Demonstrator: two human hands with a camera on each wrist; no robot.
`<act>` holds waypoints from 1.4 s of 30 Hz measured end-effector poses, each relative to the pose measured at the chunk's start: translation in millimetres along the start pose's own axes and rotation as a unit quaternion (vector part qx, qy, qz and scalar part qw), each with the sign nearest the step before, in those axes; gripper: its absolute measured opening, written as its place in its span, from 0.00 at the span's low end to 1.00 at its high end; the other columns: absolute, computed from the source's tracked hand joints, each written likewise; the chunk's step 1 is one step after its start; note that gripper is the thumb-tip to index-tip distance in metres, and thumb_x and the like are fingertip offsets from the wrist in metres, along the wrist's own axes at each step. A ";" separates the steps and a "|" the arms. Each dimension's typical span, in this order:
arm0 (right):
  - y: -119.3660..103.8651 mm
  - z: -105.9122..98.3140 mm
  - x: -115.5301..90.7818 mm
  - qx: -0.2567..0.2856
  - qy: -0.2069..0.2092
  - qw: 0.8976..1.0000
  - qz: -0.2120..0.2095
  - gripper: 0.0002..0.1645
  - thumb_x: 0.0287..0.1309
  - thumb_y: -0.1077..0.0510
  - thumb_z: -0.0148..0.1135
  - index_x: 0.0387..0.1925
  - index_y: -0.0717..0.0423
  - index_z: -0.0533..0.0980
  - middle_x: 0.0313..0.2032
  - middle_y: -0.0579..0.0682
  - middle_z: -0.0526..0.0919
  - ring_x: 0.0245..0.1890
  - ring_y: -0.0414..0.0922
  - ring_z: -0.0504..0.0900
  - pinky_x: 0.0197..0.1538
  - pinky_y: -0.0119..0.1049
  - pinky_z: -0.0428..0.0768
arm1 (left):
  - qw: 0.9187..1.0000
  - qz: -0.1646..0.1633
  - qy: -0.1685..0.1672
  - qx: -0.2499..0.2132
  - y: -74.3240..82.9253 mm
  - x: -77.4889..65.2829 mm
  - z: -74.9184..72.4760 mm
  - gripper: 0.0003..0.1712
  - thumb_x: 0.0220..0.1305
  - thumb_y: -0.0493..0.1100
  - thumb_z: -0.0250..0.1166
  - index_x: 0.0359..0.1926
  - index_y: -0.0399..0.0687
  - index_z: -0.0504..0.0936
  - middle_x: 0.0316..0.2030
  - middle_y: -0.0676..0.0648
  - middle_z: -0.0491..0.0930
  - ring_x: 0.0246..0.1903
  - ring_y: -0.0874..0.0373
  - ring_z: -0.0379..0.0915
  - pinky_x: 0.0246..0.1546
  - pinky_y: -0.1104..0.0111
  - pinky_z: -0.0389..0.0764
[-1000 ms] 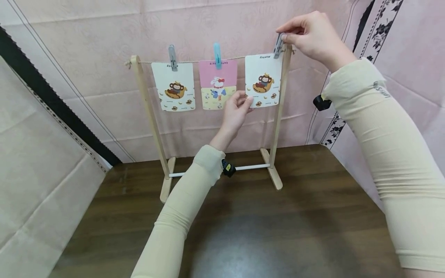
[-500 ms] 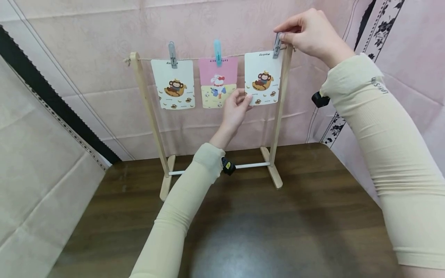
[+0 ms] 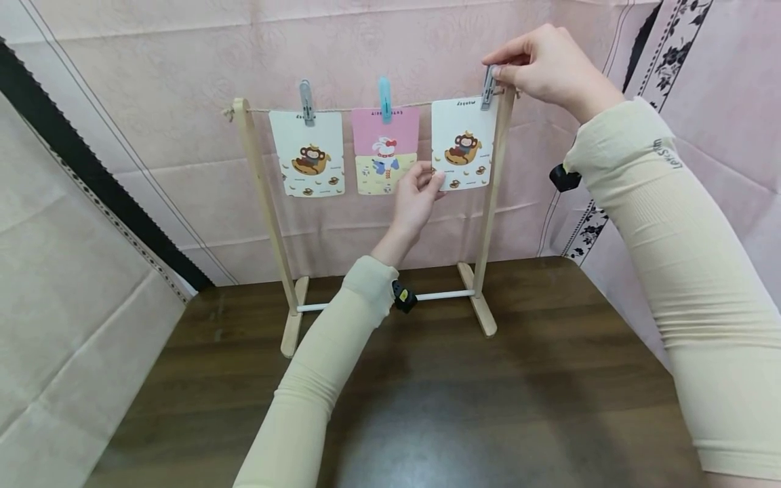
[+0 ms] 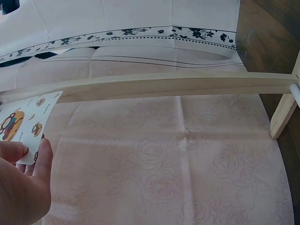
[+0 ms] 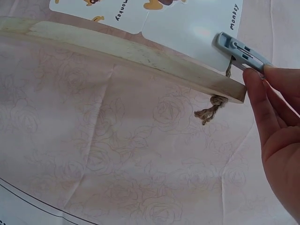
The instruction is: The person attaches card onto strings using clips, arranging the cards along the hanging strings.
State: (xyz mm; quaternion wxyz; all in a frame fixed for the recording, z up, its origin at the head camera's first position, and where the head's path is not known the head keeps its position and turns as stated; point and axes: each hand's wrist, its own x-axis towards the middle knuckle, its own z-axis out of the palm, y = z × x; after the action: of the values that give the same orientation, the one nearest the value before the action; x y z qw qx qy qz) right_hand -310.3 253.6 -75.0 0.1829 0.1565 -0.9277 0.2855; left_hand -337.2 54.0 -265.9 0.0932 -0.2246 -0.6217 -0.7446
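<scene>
At the right end of the line hangs a white monkey card [image 3: 462,144]. My left hand [image 3: 415,200] pinches its lower left corner between thumb and fingers, as the left wrist view also shows. Above, my right hand [image 3: 552,68] pinches the top of a grey clothespin [image 3: 489,88], whose lower end sits over the card's top right corner, close beside the wooden post [image 5: 140,56]. To the left, a pink and yellow card [image 3: 386,146] hangs under a blue clothespin [image 3: 385,100]. Farther left, a second monkey card [image 3: 308,156] hangs from another grey clothespin [image 3: 307,102].
The wooden rack [image 3: 262,196] stands on a dark brown table [image 3: 427,400], with a white rod [image 3: 444,295] joining its feet. A string [image 3: 342,110] runs between the posts, knotted [image 5: 211,110] outside the right one. Pink patterned cloth [image 3: 366,41] hangs behind.
Both hands keep their hold on the card and the clothespin, with hardly any movement. The whole head view shifts slightly up, then back down.
</scene>
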 end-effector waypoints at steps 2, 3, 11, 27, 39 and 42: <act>-0.9 -0.5 0.4 -0.009 -0.005 1.000 0.000 0.23 0.70 0.53 0.59 0.62 0.57 0.79 0.27 0.25 0.81 0.34 0.31 0.77 0.37 0.26 0.71 | 1.000 0.001 0.001 0.001 0.1 0.4 -0.1 0.12 0.72 0.31 0.59 0.53 0.27 0.76 0.50 0.31 0.82 0.48 0.45 0.82 0.45 0.66 0.84; -1.4 -1.1 0.8 -0.009 -0.009 1.000 0.002 0.23 0.70 0.53 0.59 0.62 0.57 0.78 0.27 0.25 0.81 0.34 0.31 0.77 0.37 0.26 0.71 | 1.000 0.002 0.002 0.001 0.4 0.5 -0.2 0.12 0.72 0.31 0.59 0.53 0.27 0.76 0.50 0.31 0.82 0.48 0.45 0.82 0.45 0.65 0.84; -3.4 -8.2 6.1 -0.048 -0.037 0.998 0.002 0.25 0.71 0.50 0.57 0.65 0.54 0.76 0.30 0.24 0.81 0.35 0.31 0.75 0.41 0.26 0.69 | 1.000 0.000 0.002 -0.002 -0.2 3.5 -0.6 0.13 0.72 0.31 0.60 0.54 0.28 0.76 0.50 0.32 0.82 0.49 0.46 0.82 0.45 0.67 0.83; -8.2 -12.2 6.3 -0.143 -0.055 0.988 -0.009 0.27 0.71 0.52 0.49 0.67 0.54 0.74 0.42 0.48 0.84 0.32 0.33 0.73 0.38 0.30 0.69 | 1.000 -0.006 -0.004 -0.009 -1.5 3.8 4.8 0.14 0.72 0.33 0.60 0.54 0.28 0.76 0.49 0.32 0.82 0.49 0.46 0.81 0.47 0.65 0.83; -15.2 -13.0 9.6 -0.170 -0.079 0.982 -0.007 0.29 0.67 0.57 0.46 0.68 0.57 0.72 0.53 0.59 0.81 0.36 0.39 0.73 0.39 0.30 0.70 | 1.000 -0.008 -0.002 -0.007 -3.6 8.3 2.2 0.14 0.73 0.33 0.59 0.55 0.28 0.75 0.50 0.32 0.82 0.48 0.48 0.80 0.47 0.67 0.83; -15.8 -11.7 9.0 -0.168 -0.081 0.982 -0.007 0.29 0.68 0.58 0.45 0.68 0.59 0.71 0.54 0.59 0.81 0.37 0.39 0.73 0.39 0.30 0.69 | 1.000 -0.009 -0.006 -0.008 -4.7 8.3 0.9 0.14 0.73 0.34 0.59 0.55 0.28 0.75 0.50 0.32 0.82 0.48 0.48 0.80 0.47 0.68 0.83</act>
State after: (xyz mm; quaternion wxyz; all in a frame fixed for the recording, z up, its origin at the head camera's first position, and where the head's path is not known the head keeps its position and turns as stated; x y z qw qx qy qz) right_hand -309.1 246.4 -54.6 0.1331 0.1525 -0.9730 0.1106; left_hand -346.3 57.0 -266.1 0.0807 -0.2241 -0.6184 -0.7489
